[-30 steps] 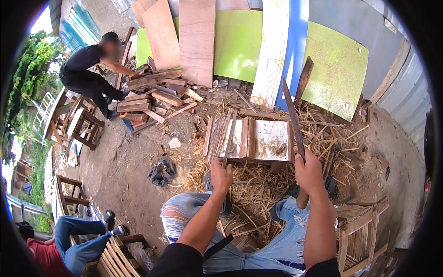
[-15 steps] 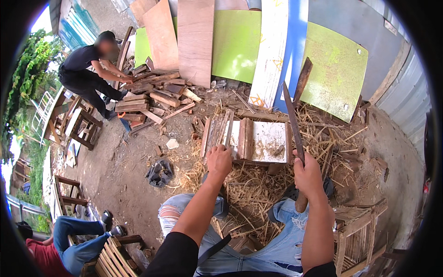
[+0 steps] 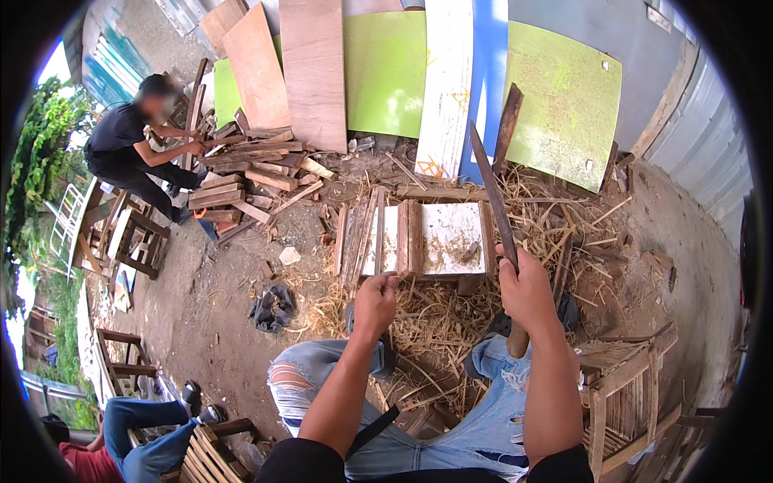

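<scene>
My right hand [image 3: 527, 294] is wrapped around the handle of a long machete [image 3: 497, 197]. Its dark blade points up and away from me, slightly to the left, and the wooden grip end shows below my fist. My left hand [image 3: 375, 304] is closed at the near end of a thin wooden strip [image 3: 380, 233], which lies lengthwise over the left part of a low wooden bench [image 3: 409, 237]. White panels and brown slats make up the bench top, and more strips lie beside the held one. A small scrap of debris [image 3: 470, 251] rests on the right panel.
Wood shavings [image 3: 427, 322] cover the ground around my feet. At the far left, a co-worker [image 3: 129, 145] bends over a pile of wood offcuts [image 3: 258, 169]. A seated person [image 3: 137, 435] is at the lower left. A wooden crate-like frame [image 3: 632, 394] stands at my right.
My left hand has drawn slightly toward me along the bench, and the strip now lies straighter. The machete stays raised in my right hand. The co-worker's hands have lifted from the pile.
</scene>
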Demonstrator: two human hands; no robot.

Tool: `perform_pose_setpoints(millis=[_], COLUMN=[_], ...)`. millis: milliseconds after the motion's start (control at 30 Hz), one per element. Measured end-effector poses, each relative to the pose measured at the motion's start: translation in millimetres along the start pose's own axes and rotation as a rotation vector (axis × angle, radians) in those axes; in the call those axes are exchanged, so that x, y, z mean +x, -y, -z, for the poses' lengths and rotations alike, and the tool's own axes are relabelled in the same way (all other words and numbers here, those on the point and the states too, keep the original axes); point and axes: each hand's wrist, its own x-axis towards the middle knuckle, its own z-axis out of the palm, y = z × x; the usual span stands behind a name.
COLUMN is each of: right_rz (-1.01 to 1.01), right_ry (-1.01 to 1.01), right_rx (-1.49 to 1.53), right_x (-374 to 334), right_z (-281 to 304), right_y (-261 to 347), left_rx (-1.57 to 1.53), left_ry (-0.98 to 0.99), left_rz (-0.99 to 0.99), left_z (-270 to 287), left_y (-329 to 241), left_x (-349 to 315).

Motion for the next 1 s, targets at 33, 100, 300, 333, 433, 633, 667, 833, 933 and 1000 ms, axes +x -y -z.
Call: perform_pose_setpoints(millis=[33,100,300,333,433,633,667,833,933,1000], right_rz=[0.003,-0.066,-0.001,-0.059,-0.136,-0.085,-0.091,-0.106,-0.075,-0.04], right_ry=[-0.004,0.009,0.019,0.038,0.051,0.034,0.036,0.047,0.047,0.028], right_rx=[0.003,0.021,0.042,0.043,0.052,0.026,0.02,0.036,0.032,0.034], right_x=[-0.2,-0.4,0.8,1.0,3.1,5.0,5.1,4.8,5.6,5.4], right_z=[-0.1,0.5,7.0,7.9,8.5,3.7,3.6,3.2,1.6,0.7], right_y=[-0.9,-3.2,-5.8,-5.8,-5.1,-7.7,-8.2,-8.4,-7.6,-8.4], left_rx=[-0.002,-0.026,0.201,0.22,0.245,0.164,0.169,0.301,0.306,0.32], left_ry=[0.002,0.155,0.003,-0.139,-0.141,-0.084,-0.071,-0.099,-0.248,-0.356], left_rz=[0.005,0.12,0.026,0.023,0.132,0.142,0.138,0.282,0.236,0.155], left_z=[-0.5,2.2,3.8,2.1,-5.1,-12.7,-11.1,14.7,29.1,29.9], left_y=[-4.9,-11.3,9.0,18.3,44.6,56.0,52.3,42.0,47.5,49.4], left_x=[-6.3,-13.9,-8.1,-7.3,-6.3,-3.9,-2.1,-2.6,-4.1,-4.6])
